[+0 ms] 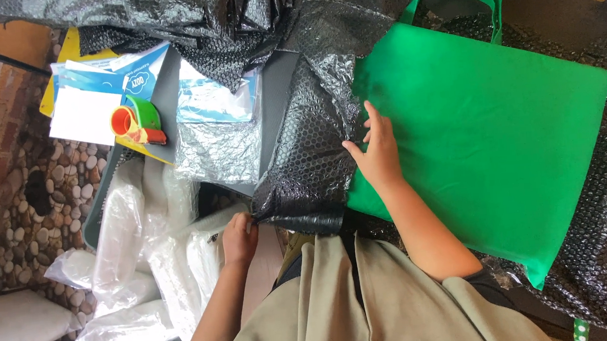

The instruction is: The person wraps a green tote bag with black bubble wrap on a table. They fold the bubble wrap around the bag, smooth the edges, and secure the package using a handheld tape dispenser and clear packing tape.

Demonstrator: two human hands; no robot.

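A green fabric tote bag [488,127] with loop handles lies flat on black bubble wrap [309,155] that covers the table. My right hand [374,150] rests fingers-spread on the bag's left edge, pressing it down. My left hand [240,237] pinches the near corner of the black bubble wrap sheet at the table's front edge. The sheet runs under the bag and out to the right.
A tape dispenser [137,126] in orange and green sits on white and blue mailer envelopes [95,93] at the left. Clear plastic bags [144,255] fill a bin below. More black bubble wrap [183,14] is piled at the back. Pebble flooring [37,184] lies at the left.
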